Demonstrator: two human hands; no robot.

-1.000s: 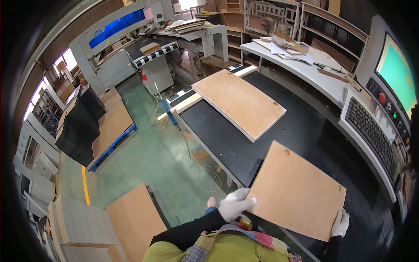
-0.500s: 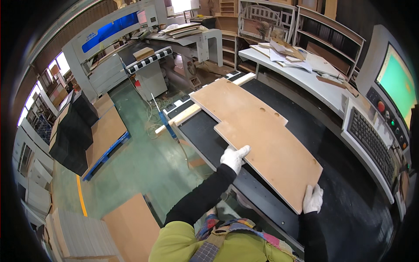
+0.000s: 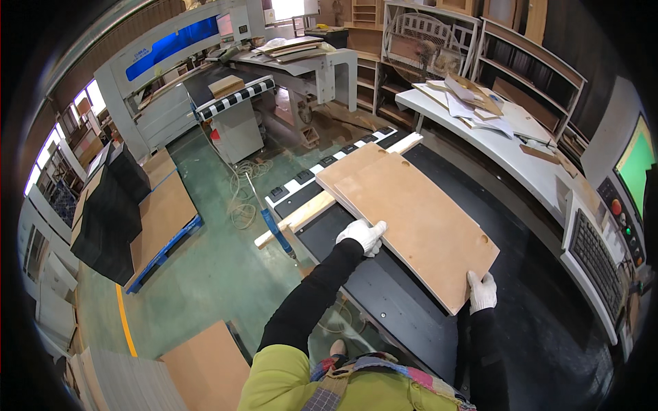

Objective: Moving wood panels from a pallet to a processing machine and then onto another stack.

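While light-brown rectangular panel [image 3: 418, 229] sits right of frame centre, second tan panel [image 3: 346, 168] shows beneath its upper-left end. White-gloved left hand [image 3: 362, 236] curled, thumb and fingers closed on upper panel's left edge. White-gloved right hand [image 3: 482, 291] half-curled at its lower-right corner; fingers partly hidden, cannot tell if gripping. Long black table [image 3: 404, 325] underneath. Pale wooden strip [image 3: 312, 207] runs under panels' upper-left end. Black keyboard [image 3: 596, 246], right of frame.

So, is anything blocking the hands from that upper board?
Nothing visible does. The left hand and right hand are both at the edges of the upper board, which overlaps the lower board; no object shows in between.
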